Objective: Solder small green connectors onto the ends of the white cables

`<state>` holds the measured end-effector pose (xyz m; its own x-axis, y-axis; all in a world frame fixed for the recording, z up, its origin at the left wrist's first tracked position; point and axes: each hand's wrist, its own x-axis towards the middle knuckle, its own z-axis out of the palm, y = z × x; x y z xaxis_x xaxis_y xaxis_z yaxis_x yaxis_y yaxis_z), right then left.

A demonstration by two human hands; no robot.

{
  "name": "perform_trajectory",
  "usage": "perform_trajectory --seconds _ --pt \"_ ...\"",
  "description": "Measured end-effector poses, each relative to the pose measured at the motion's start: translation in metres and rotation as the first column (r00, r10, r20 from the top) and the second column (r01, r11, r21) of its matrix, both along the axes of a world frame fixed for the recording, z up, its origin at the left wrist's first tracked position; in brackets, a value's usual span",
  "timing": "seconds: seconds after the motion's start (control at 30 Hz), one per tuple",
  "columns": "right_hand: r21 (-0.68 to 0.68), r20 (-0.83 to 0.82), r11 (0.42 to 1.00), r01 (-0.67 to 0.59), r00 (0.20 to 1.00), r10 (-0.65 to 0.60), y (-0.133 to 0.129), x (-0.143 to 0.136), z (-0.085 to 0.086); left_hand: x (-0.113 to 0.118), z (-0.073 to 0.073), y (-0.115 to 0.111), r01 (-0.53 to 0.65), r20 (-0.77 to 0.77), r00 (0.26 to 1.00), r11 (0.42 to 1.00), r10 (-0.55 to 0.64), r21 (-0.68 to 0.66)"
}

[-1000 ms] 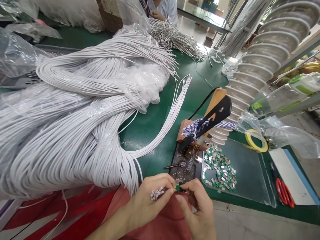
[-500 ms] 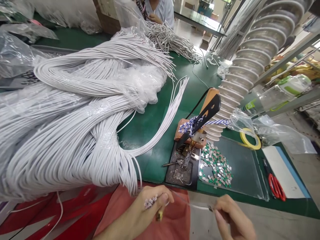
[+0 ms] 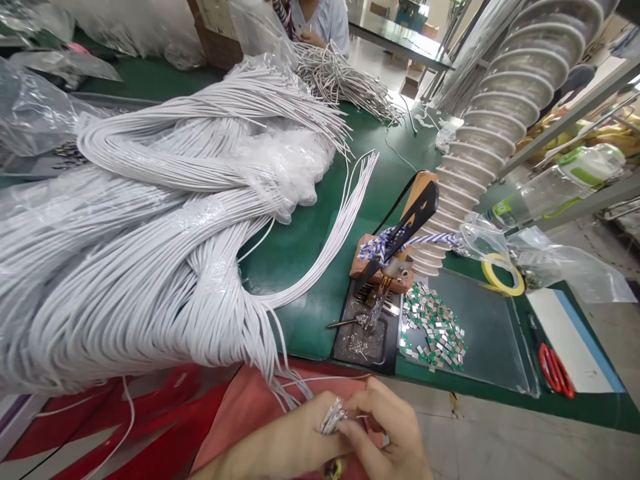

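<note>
My left hand (image 3: 307, 427) is low in the middle of the head view, closed around a small bundle of white cables whose cut ends (image 3: 331, 418) poke out beside the thumb. Up against it is my right hand (image 3: 393, 427), thumb and forefinger pinched at these ends. A short bit of white cable shows at its fingertips; the rest is covered by the fingers. A small yellow and black piece (image 3: 333, 469) shows beneath my left hand. Loose white cables (image 3: 290, 387) trail down from the large white cable bundle (image 3: 165, 307) just behind my left hand.
A soldering iron (image 3: 383, 293) is tied to a brick-like block over a black tray (image 3: 360, 347). Beside it lie small green circuit boards (image 3: 435, 327), red-handled scissors (image 3: 555, 370) and yellow tape (image 3: 503, 275). A ribbed hose (image 3: 500, 120) hangs above. A person (image 3: 325, 27) sits opposite.
My right hand has come left, from apart holding a cable end with a small metal tip, to meet my left hand. My left hand has shifted slightly right, still gripping the bundle.
</note>
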<state>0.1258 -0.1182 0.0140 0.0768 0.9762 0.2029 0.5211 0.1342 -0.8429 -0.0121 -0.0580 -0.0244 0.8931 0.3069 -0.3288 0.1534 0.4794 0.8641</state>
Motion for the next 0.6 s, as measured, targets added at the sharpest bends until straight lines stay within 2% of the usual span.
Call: perform_trajectory --seconds 0.13,0.27,0.37,0.43,0.6 --pt "0.01 -0.093 0.996 0.094 0.991 -0.092 0.007 0.001 0.006 -0.008 0.019 0.017 0.028 0.065 0.998 0.995 -0.022 -0.1" --pt "0.007 -0.134 0.993 0.117 0.984 -0.115 0.006 0.007 0.002 -0.015 0.033 0.027 -0.077 0.033 0.996 0.992 0.081 -0.097" --pt "-0.017 -0.177 0.994 0.106 0.978 -0.107 0.003 0.008 -0.007 -0.017 0.035 0.03 -0.146 -0.061 0.988 0.989 0.144 -0.028" --pt "-0.059 -0.236 0.988 0.141 0.96 -0.151 0.002 0.006 -0.012 -0.016 0.035 0.032 -0.164 -0.101 0.981 0.985 0.169 0.052" --pt "-0.148 -0.336 0.973 0.175 0.917 -0.216 0.003 0.003 -0.016 -0.013 0.032 0.042 -0.205 -0.104 0.965 0.938 0.242 0.279"
